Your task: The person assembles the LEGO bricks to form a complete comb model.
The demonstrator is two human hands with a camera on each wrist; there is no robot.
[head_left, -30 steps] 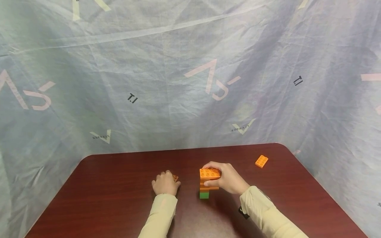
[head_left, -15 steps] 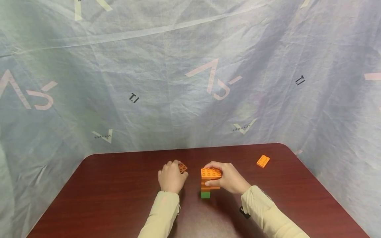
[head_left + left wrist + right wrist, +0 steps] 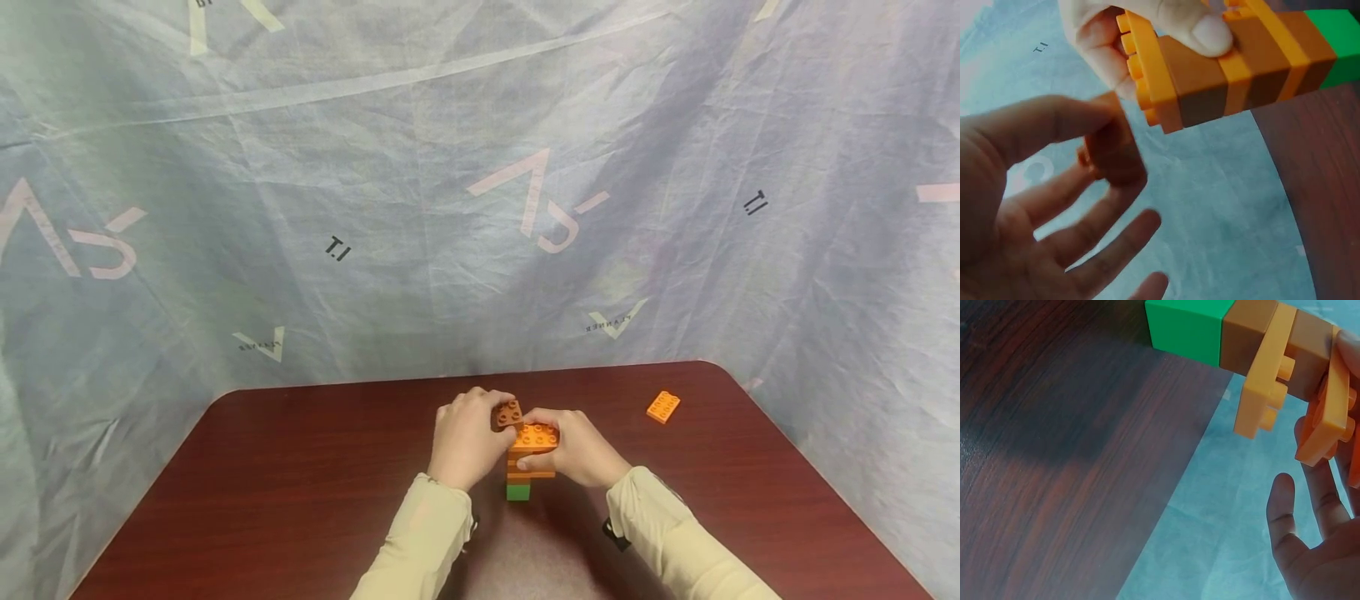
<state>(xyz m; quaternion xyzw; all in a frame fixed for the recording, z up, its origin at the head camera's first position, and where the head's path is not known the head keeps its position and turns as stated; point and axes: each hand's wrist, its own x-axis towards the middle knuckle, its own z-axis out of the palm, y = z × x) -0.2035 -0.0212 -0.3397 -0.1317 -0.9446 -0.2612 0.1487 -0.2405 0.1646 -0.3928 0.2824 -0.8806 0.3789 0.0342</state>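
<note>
In the head view my left hand (image 3: pixel 467 440) pinches a small brown toy brick (image 3: pixel 507 412) at the upper left of a block tower. The left wrist view shows this brown brick (image 3: pixel 1116 150) between thumb and fingers, with a gap to the tower's studded top. My right hand (image 3: pixel 581 450) grips the upper part of the tower (image 3: pixel 537 436) from the right side. The tower stands upright, brown bricks alternating with wider orange plates (image 3: pixel 1265 375). At its foot is a green brick (image 3: pixel 1188 328). Part of the tower is hidden behind the right fingers.
A loose orange plate (image 3: pixel 663 407) lies at the back right of the dark red wooden table (image 3: pixel 300 492). Grey printed cloth (image 3: pixel 405 308) hangs behind the table and along both sides.
My left hand has lifted the brown brick off the table and carried it right, to the tower's top. The right hand has kept its grip on the tower.
</note>
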